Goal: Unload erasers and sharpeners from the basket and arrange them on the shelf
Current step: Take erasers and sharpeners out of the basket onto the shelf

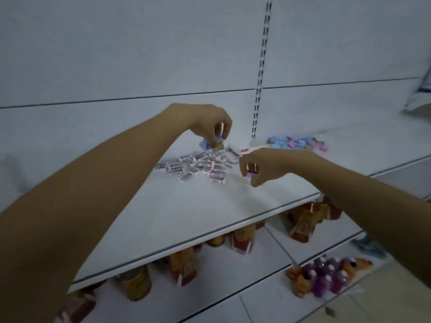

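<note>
Left hand [210,123]: fingers curled downward, pinching a cluster of small pieces [218,146]. One is tan, one bluish and one white; blur hides whether they are erasers or sharpeners.
Position of left hand: just above the far edge of the eraser pile [200,166], with the held pieces close over it but not touching.
Right hand [263,164]: thumb and fingers pinching a pink-tipped piece [251,172] with a dark band.
Position of right hand: just beside the pile's right end, raised a little off the shelf [163,217].
Eraser pile: white sleeved erasers lying loose and jumbled on the white shelf, between the two hands.
Sharpeners [298,143]: a pastel blue, pink and purple heap farther back, beyond the right hand, right of the slotted upright [261,78].
Below: amber jars [137,285] and purple bottles [326,278] on lower shelves.
</note>
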Available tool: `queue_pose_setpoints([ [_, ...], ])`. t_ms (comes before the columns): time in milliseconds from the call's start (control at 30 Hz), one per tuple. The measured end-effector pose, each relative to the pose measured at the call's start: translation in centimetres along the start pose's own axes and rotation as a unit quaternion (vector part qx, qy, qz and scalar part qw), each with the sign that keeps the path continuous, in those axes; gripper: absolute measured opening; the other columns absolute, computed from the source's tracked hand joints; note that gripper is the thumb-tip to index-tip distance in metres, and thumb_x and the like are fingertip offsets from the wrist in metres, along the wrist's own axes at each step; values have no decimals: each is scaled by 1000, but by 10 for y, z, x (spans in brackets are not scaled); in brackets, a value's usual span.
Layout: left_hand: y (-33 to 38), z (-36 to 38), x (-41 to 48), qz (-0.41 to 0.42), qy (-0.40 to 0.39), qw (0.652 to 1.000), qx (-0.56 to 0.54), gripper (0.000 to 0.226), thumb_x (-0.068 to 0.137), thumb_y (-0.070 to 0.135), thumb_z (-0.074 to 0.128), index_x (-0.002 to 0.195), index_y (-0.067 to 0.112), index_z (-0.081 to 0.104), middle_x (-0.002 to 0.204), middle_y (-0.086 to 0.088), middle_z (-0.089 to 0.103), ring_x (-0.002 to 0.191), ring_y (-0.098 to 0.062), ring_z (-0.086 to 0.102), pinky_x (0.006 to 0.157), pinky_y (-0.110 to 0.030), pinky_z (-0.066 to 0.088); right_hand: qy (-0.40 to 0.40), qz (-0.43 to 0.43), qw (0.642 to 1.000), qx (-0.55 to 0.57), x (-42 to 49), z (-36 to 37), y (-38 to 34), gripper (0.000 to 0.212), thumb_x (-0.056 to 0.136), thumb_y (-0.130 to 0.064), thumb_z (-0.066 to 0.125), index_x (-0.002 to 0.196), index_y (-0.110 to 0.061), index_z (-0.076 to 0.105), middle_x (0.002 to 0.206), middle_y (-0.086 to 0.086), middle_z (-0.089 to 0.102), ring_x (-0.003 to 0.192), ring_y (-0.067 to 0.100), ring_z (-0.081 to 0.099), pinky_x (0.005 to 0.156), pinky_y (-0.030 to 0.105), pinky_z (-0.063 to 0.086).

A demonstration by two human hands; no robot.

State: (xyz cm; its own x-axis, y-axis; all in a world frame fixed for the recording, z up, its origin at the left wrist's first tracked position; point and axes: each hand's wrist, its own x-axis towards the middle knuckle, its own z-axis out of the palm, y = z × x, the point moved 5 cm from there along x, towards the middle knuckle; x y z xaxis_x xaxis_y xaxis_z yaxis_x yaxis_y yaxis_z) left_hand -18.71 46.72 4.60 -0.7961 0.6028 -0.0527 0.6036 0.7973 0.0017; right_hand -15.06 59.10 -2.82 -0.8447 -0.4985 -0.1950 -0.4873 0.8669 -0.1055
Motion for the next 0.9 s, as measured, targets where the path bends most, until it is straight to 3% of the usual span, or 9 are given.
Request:
queue_pose_setpoints([
  [233, 69, 13, 123, 70, -29, 997, 12, 21, 77, 13, 71, 94, 17, 60, 91, 2, 59, 82, -15, 54, 74, -27, 43, 26, 88, 995, 37, -29, -7, 131, 16, 81, -21, 62, 95, -21, 55, 77, -11, 47, 64, 5, 42, 58, 20, 33],
  [433, 77, -4, 210, 92, 2, 996, 3, 19, 78, 12, 69, 85, 23, 56, 81, 13, 55, 83, -15, 53, 77, -29, 43, 88, 144, 984, 59, -31, -26, 235, 18, 78, -19, 65, 91, -24, 54, 81, -7, 51, 72, 15, 47, 70, 28, 40],
  [567, 92, 2, 271, 120, -3, 993, -2, 18, 78, 10, 69, 90, 18, 58, 81, 11, 53, 85, -15, 52, 76, -28, 43, 69, 174, 981, 56, -24, -25, 290, 19, 77, -18, 64, 94, -22, 56, 79, -7, 50, 72, 16, 48, 70, 29, 42],
  [700, 104, 15, 317, 122, -22, 992, -12, 21, 77, 12, 71, 94, 15, 60, 91, 3, 56, 86, -15, 53, 77, -30, 45, 59, 165, 983, 63, -12, -27, 328, 19, 77, -21, 64, 94, -24, 55, 80, -9, 49, 75, 16, 48, 72, 29, 43],
  [900, 99, 34, 345, 60, -49, 996, -39, 20, 77, 15, 72, 88, 20, 57, 99, 1, 59, 82, -12, 56, 69, -19, 43, 57, 80, 994, 55, 26, -31, 361, 19, 76, -22, 66, 89, -24, 52, 77, -12, 46, 74, 13, 45, 61, 25, 36],
])
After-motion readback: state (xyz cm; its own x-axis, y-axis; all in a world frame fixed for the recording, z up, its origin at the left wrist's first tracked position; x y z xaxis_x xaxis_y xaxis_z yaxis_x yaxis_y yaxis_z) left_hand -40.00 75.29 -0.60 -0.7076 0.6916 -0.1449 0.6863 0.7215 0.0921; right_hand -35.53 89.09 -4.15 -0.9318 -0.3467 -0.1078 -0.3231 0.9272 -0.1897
